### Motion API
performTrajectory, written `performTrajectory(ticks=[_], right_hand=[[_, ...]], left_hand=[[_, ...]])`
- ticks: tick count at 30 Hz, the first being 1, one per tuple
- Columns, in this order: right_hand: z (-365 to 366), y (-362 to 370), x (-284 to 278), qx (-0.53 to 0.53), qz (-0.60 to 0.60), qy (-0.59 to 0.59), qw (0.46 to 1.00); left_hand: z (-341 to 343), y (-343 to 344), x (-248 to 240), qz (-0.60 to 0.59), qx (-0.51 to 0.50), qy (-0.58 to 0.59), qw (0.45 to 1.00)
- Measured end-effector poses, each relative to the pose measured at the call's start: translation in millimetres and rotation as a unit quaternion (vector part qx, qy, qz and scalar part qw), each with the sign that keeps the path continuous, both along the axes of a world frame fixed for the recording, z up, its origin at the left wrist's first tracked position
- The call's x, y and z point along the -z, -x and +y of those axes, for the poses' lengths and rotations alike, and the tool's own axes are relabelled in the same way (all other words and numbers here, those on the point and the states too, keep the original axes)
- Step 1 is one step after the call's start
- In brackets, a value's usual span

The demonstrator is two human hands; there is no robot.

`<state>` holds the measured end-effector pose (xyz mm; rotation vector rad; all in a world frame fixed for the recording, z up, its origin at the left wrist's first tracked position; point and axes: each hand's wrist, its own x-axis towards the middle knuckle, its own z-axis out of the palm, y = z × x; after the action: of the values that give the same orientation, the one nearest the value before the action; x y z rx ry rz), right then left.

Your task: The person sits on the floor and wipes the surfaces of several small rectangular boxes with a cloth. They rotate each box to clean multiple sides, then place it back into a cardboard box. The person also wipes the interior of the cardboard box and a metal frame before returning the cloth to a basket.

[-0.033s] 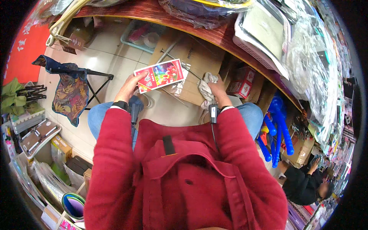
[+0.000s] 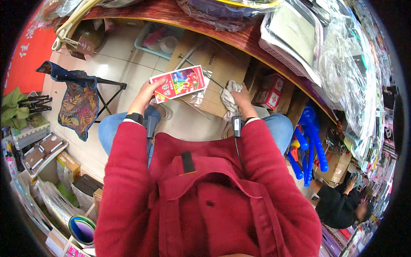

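Note:
My left hand grips a flat red-and-white printed packet by its left end, thumb on top. The packet's colourful face, with green, purple and red pictures, is turned up. In my right hand is a bunched whitish-grey cloth, its lower end hanging toward my knee. The cloth is apart from the packet. Beneath both, a large brown cardboard sheet or box lies under the table edge, with a grey metal rod across its left part.
A wooden table arches ahead, carrying a pink basket and plastic-wrapped goods. A patterned folding stool stands left. Red-and-white boxes and blue inflated-looking tubes are on the right. A person in black is at lower right.

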<state>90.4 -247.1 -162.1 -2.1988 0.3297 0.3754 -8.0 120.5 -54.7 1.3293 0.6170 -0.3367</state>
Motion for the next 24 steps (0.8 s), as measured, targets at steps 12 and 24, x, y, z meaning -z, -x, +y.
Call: performTrajectory(ticks=[12, 24], right_hand=[[-4, 22, -37, 0.236, -0.147, 0.035, 0.960], [61, -12, -110, 0.141, -0.181, -0.363, 0.903]], left_hand=[[-55, 2, -116, -0.075, 0.123, -0.493, 0.858], [-54, -7, -47, -0.124, 0.054, -0.256, 0.957]])
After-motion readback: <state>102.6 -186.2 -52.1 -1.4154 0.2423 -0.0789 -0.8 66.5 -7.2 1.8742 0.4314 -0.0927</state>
